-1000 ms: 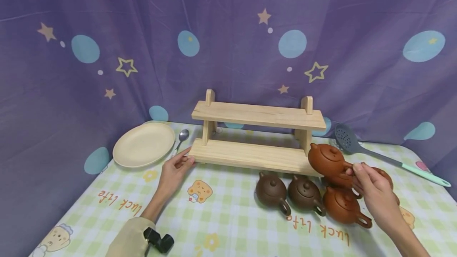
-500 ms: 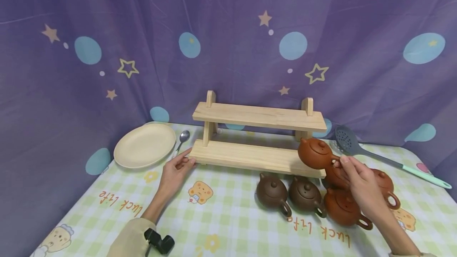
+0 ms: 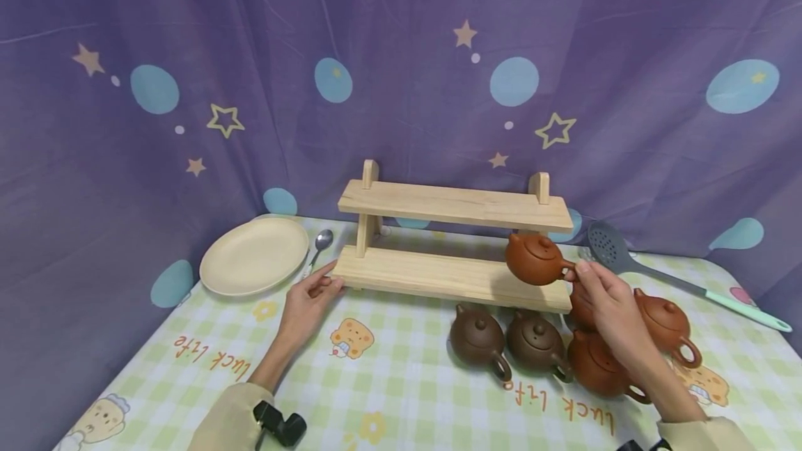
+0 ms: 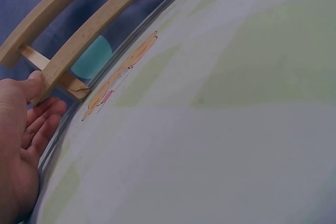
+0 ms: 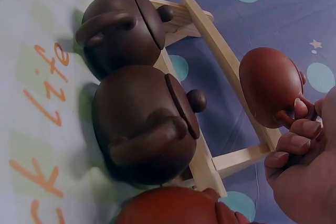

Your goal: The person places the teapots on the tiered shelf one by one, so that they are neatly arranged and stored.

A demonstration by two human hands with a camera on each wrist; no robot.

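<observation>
My right hand (image 3: 610,308) pinches the handle of a reddish-brown teapot (image 3: 535,258), held in the air over the right end of the lower board of a two-tier wooden shelf (image 3: 432,273). In the right wrist view the fingers curl round the handle of this teapot (image 5: 270,86). At the shelf's left end, my left hand (image 3: 308,306) grips the lower board, thumb on one side and fingers beneath, as the left wrist view shows on the shelf (image 4: 89,35). Two dark brown teapots (image 3: 477,339) stand in front of the shelf, beside several reddish-brown teapots (image 3: 601,367), partly hidden by my right arm.
A cream plate (image 3: 253,256) lies left of the shelf, with a spoon (image 3: 322,242) between them. A grey slotted turner (image 3: 609,246) with a mint handle lies at the right. Behind everything hangs a purple curtain (image 3: 407,89); a checked cloth (image 3: 413,395) covers the table.
My right hand has carried the reddish-brown teapot left and slightly up, from beside the shelf's right end to over its lower board. My left hand stays on the shelf.
</observation>
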